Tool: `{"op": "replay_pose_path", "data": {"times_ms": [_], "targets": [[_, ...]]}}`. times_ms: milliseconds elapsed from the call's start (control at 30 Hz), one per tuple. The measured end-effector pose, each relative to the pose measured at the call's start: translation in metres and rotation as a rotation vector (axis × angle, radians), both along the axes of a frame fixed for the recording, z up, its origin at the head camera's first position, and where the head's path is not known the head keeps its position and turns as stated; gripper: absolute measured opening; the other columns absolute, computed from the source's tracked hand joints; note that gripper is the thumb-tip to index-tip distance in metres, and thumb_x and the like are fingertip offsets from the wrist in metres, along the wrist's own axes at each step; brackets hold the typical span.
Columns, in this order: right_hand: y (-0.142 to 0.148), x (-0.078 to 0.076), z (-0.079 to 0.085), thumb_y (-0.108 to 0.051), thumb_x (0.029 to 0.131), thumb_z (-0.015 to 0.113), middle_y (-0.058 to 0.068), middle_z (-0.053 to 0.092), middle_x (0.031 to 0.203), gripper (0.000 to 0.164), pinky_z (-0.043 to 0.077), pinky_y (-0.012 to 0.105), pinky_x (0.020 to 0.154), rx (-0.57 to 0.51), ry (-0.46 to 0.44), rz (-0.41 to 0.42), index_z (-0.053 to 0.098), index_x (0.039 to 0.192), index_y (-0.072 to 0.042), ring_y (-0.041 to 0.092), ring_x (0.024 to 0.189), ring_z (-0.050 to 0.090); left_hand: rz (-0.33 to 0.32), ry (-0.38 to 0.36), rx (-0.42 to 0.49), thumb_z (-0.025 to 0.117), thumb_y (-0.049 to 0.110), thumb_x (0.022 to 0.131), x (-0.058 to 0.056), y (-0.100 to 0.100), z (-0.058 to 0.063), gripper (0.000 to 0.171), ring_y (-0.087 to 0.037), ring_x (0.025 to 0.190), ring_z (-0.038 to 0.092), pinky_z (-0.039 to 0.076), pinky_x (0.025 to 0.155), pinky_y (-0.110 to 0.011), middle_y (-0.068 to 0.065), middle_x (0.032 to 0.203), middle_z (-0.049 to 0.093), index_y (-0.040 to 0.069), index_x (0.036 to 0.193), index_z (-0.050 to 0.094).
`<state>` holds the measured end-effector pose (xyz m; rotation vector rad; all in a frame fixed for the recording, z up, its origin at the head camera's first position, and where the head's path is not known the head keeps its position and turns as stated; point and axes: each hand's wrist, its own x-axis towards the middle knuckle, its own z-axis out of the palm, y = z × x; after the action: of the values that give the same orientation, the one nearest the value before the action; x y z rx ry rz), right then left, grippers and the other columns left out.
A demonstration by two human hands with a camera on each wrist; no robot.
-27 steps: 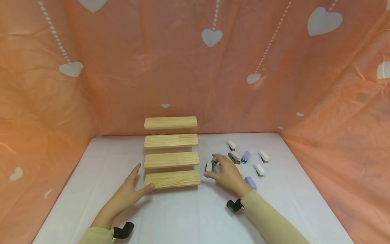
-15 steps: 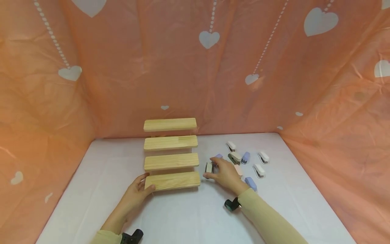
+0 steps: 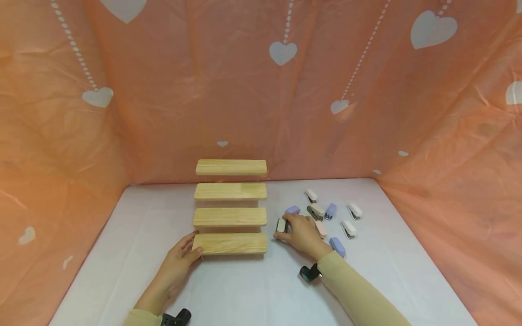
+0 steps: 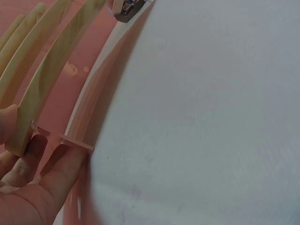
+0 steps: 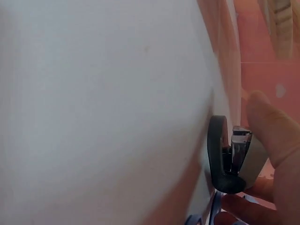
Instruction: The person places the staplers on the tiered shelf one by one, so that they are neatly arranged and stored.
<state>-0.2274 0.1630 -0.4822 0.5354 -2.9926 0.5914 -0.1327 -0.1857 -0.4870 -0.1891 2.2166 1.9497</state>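
Note:
A stepped rack of wooden boards, its lowest board point(image 3: 230, 244) nearest, stands left of centre on the table in the head view. My left hand point(image 3: 178, 261) grips the left end of that board, the thumb on top; in the left wrist view, fingers point(image 4: 64, 171) reach beneath beside a clear support piece point(image 4: 63, 137). Right of the rack, my right hand point(image 3: 305, 235) holds a small stapler point(image 3: 281, 225) between thumb and fingers. Its dark base and pale top handle point(image 5: 255, 161) show in the right wrist view, low over the white surface.
Several small staplers lie right of and behind my right hand, among them a lilac one point(image 3: 337, 246), a white one point(image 3: 348, 229), a pink one point(image 3: 320, 229) and a beige-topped one point(image 3: 316, 211). An orange curtain point(image 3: 236, 104) closes off the table's back and sides.
My left hand has moved in and taken hold of the lowest board's end. The rack has turned slightly and sits straighter. My right fingers have closed in around the stapler.

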Motion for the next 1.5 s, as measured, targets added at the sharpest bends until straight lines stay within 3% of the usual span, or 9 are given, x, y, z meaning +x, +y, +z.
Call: {"op": "replay_pose_path", "data": {"times_ms": [267,367,467,633,800,1000,1200,1367,1500], "targets": [[-0.002,0.002,-0.001,-0.052,0.075,0.079,0.01,0.067,0.114,0.068,0.033,0.048,0.098,-0.042,0.021,-0.011,0.064,0.122,-0.005,0.027,0.106,0.061,0.024,-0.034,0.135,0.055,0.009,0.098,0.002,0.002,-0.002,0.062,-0.035,0.136,0.034,0.044,0.101,-0.034,-0.023,0.154,0.023,0.006,0.152,0.025],[0.0,0.004,-0.001,-0.048,0.075,0.08,0.007,0.069,0.112,0.063,0.03,0.046,0.101,-0.085,0.052,-0.021,0.064,0.121,-0.007,0.026,0.102,0.062,0.034,-0.026,0.119,0.056,0.01,0.098,0.005,0.004,-0.001,0.061,-0.037,0.136,0.035,0.045,0.101,-0.035,-0.024,0.153,0.025,0.007,0.151,0.026],[0.003,0.007,0.008,-0.044,0.077,0.08,0.005,0.068,0.111,0.059,0.026,0.047,0.105,-0.17,0.059,-0.046,0.063,0.122,-0.008,0.023,0.103,0.061,0.035,-0.02,0.119,0.056,0.01,0.098,0.006,0.008,-0.002,0.06,-0.038,0.135,0.036,0.045,0.101,-0.037,-0.024,0.152,0.028,0.007,0.15,0.027],[0.003,0.007,0.037,-0.037,0.08,0.079,0.008,0.059,0.124,0.06,0.043,0.048,0.101,-0.42,-0.001,-0.057,0.056,0.128,-0.009,0.027,0.112,0.056,0.036,-0.013,0.157,0.056,0.007,0.098,0.005,0.014,-0.005,0.058,-0.036,0.134,0.038,0.044,0.102,-0.038,-0.022,0.15,0.032,0.007,0.148,0.029],[-0.002,-0.001,0.059,-0.037,0.082,0.078,0.008,0.05,0.133,0.063,0.048,0.046,0.099,-0.583,-0.038,0.003,0.052,0.133,-0.01,0.03,0.117,0.054,0.042,-0.003,0.142,0.057,0.008,0.097,0.004,0.014,-0.005,0.059,-0.037,0.134,0.037,0.045,0.101,-0.037,-0.024,0.151,0.031,0.006,0.149,0.028],[-0.017,-0.014,0.079,-0.04,0.083,0.076,0.003,0.047,0.133,0.064,0.043,0.033,0.105,-0.666,-0.017,0.089,0.05,0.135,-0.014,0.023,0.12,0.052,0.03,-0.005,0.129,0.057,0.01,0.097,0.003,0.011,-0.004,0.063,-0.035,0.137,0.033,0.045,0.1,-0.034,-0.024,0.153,0.026,0.004,0.151,0.026],[-0.042,-0.031,0.102,-0.035,0.083,0.077,0.0,0.051,0.131,0.064,0.044,0.035,0.104,-0.766,-0.025,0.174,0.048,0.136,-0.013,0.018,0.118,0.053,0.022,0.0,0.109,0.058,0.012,0.097,0.001,0.007,-0.004,0.064,-0.035,0.137,0.033,0.047,0.098,-0.031,-0.024,0.153,0.027,0.004,0.151,0.026],[-0.063,-0.049,0.115,-0.031,0.082,0.079,0.002,0.055,0.124,0.059,0.051,0.032,0.096,-0.851,-0.06,0.192,0.051,0.131,-0.015,0.017,0.111,0.057,0.022,-0.008,0.114,0.058,0.013,0.097,0.0,0.006,-0.003,0.063,-0.035,0.137,0.034,0.047,0.099,-0.032,-0.024,0.152,0.027,0.004,0.151,0.026],[-0.08,-0.057,0.121,-0.032,0.082,0.079,0.002,0.055,0.124,0.058,0.053,0.027,0.091,-0.841,-0.059,0.197,0.051,0.13,-0.016,0.016,0.108,0.059,0.017,-0.02,0.11,0.059,0.016,0.097,-0.001,0.005,-0.004,0.064,-0.033,0.137,0.034,0.045,0.1,-0.032,-0.023,0.153,0.027,0.006,0.151,0.026]]}}
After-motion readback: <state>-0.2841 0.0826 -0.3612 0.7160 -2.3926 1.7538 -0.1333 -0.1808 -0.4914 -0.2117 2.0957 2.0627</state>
